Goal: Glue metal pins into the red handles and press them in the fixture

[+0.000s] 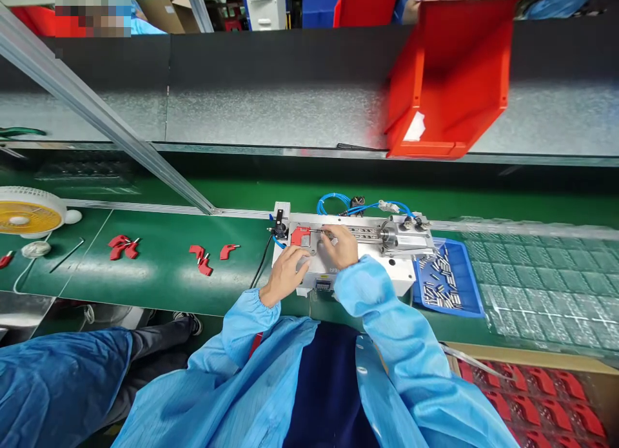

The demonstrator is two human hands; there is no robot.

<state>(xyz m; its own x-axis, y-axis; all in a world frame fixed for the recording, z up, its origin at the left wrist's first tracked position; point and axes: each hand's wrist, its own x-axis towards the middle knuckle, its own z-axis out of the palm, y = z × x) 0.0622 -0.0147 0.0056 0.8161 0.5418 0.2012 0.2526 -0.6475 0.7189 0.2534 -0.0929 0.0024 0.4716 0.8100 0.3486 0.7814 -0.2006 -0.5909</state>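
A red gun-shaped plastic part [300,236] lies in the metal fixture [309,277], its thin metal shaft [315,231] pointing right. My left hand [285,277] rests at the fixture's left front, fingers stretched and thumb apart, fingertips just below the red part. Whether they touch it I cannot tell. With bent fingers, my right hand [342,248] closes around the shaft's right end; the fingers partly hide the tip. To its right on the fixture sits a metal cylinder [406,236] in line with the shaft.
A blue tray [476,293] of small metal cylinders stands right of the fixture, beside clear plastic blister trays [546,267]. Several red parts [227,251] lie left. A fan [29,211] is far left; a red bin [454,113] overhangs the shelf. Another person's blue sleeve [62,383] is lower left.
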